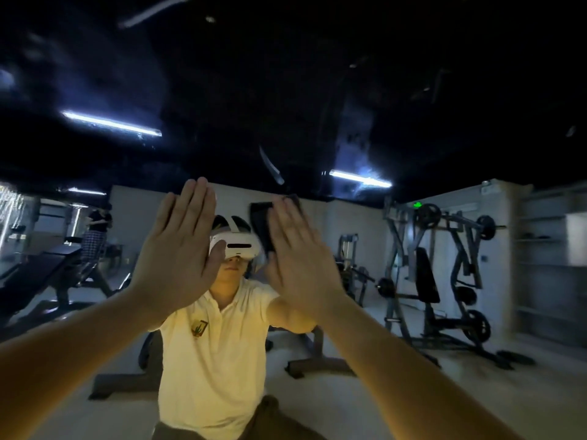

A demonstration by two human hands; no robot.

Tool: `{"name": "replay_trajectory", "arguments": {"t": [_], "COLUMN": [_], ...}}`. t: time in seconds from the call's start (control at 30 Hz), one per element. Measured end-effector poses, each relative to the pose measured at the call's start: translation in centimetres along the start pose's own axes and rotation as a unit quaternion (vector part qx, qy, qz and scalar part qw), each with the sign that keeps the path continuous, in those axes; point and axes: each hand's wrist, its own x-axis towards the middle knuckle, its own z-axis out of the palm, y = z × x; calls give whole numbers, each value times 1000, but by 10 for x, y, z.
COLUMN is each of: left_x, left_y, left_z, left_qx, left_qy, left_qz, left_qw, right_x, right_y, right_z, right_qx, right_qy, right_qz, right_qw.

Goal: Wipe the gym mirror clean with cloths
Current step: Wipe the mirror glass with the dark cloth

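Observation:
The gym mirror (349, 90) fills the whole view and reflects me, a person in a pale shirt and a white headset. My left hand (181, 249) is raised flat at the glass, fingers straight and together, with no cloth visible under it. My right hand (295, 258) is also flat with straight fingers and presses a dark cloth (263, 227) against the mirror. Part of the cloth sticks out to the left of and above the fingers. The right hand looks slightly blurred.
The reflection shows a weight machine with plates (444, 274) at the right, benches (47, 271) at the left, a bench frame on the floor behind me, and another person (97, 230) standing far back left. Smears catch the light on the upper glass.

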Motion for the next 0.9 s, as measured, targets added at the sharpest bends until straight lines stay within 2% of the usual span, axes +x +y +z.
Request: {"name": "replay_trajectory", "arguments": {"t": [0.1,0.23,0.37,0.43,0.5,0.57,0.63,0.7,0.77,0.87,0.9], "left_x": [0,5,30,48,68,88,103,108,106,104,104], "left_y": [3,7,1,-5,-11,-19,-28,-34,-36,-36,-35], "left_z": [-1,-13,-33,-35,-31,-26,-21,-15,-10,-5,-4], "left_qx": [-3,5,15,11,-5,-19,-37,-33,-9,12,12], "left_qy": [-5,-16,18,36,51,60,71,73,65,56,57], "left_qz": [-10,-20,-18,-11,-17,-35,-53,-53,-44,-46,-46], "left_qw": [1000,1000,1000,999,999,997,995,995,997,997,997], "right_x": [-22,-27,22,45,64,81,92,95,97,102,105], "right_y": [60,134,123,85,37,-5,-22,-5,34,100,107], "right_z": [4,3,0,-3,-6,-9,-10,-7,-5,-8,-10], "right_qx": [-28,6,60,70,62,52,49,8,-23,7,26], "right_qy": [-20,-39,27,71,90,71,51,47,65,79,71], "right_qz": [101,286,364,319,220,95,-37,-94,-18,238,292], "right_qw": [994,958,929,942,969,992,997,994,997,968,953]}}
